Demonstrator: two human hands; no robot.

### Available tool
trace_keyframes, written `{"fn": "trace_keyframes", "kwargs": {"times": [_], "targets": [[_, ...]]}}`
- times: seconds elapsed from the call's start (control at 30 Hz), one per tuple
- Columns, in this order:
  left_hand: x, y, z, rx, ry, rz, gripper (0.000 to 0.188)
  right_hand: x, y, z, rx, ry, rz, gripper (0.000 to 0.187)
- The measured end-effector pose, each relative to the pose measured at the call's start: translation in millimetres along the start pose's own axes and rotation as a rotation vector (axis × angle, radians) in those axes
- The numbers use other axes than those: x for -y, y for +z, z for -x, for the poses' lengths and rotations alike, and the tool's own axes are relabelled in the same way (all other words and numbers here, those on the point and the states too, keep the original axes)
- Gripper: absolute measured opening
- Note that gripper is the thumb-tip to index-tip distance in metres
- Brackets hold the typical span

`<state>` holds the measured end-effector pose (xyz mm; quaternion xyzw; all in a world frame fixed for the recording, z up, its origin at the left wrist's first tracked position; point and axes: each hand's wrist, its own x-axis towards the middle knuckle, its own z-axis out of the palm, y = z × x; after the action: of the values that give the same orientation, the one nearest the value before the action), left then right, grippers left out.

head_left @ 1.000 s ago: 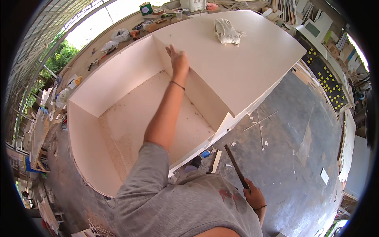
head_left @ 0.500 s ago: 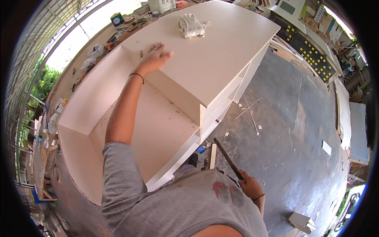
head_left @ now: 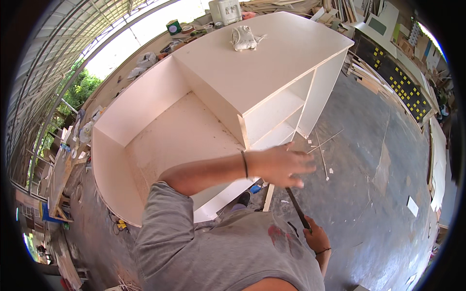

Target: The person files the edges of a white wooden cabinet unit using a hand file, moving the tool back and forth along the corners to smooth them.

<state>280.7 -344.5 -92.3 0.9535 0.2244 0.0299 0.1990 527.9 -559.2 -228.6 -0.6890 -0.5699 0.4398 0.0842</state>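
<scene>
A large white cabinet (head_left: 208, 63) lies in front of me, with a deep open compartment at its left and smaller shelf spaces along its right side. My left hand (head_left: 281, 165) hangs in the air by the cabinet's near right corner, palm down, fingers apart and slightly blurred. It holds nothing. Low at the right, my right hand (head_left: 317, 238) is closed round the end of a long, dark, flat file (head_left: 297, 206). The file points up and away, its far tip just under my left hand. A crumpled off-white cloth (head_left: 244, 39) rests on the cabinet top.
Thin wood sticks (head_left: 323, 150) and white scraps lie on the grey floor (head_left: 369, 194) at the right. A narrow wood strip (head_left: 268, 196) is near my feet. Behind the cabinet are a green can (head_left: 173, 27) and a white plastic container (head_left: 225, 11). Boards (head_left: 371, 77) lean at the far right.
My left hand has left the cabinet top and swung right and toward me, over the file's tip. My right hand still grips the file. The view has shifted, showing more of the cabinet's side.
</scene>
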Motion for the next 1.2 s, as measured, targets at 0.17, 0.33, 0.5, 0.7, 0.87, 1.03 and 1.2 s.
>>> {"fn": "trace_keyframes", "kwargs": {"times": [0.17,0.33,0.5,0.7,0.87,1.03,1.2], "targets": [[0,-22,-17,-0.497,-0.009,-0.157,0.052,-28,-6,27,-0.102,0.038,-0.064,0.056],[66,-32,13,-0.512,-0.709,-0.582,0.074,-74,9,47,-0.176,0.108,-0.150,0.058],[43,0,-31,-0.494,-0.422,-0.592,0.065,-86,2,59,-0.210,0.219,-0.201,0.055],[36,122,-110,-0.205,-0.227,0.096,0.051,-94,-27,40,-0.285,0.211,-0.239,0.050],[91,279,-107,0.691,-0.663,0.436,0.089,-116,-75,-6,-0.318,0.219,-0.380,0.046],[143,386,-165,0.692,-0.741,1.001,0.093,-229,-87,-98,-0.371,0.364,-0.921,0.045],[110,278,-312,0.605,-0.608,0.792,0.076,-420,-43,-148,-0.151,0.756,-0.699,0.038]]}}
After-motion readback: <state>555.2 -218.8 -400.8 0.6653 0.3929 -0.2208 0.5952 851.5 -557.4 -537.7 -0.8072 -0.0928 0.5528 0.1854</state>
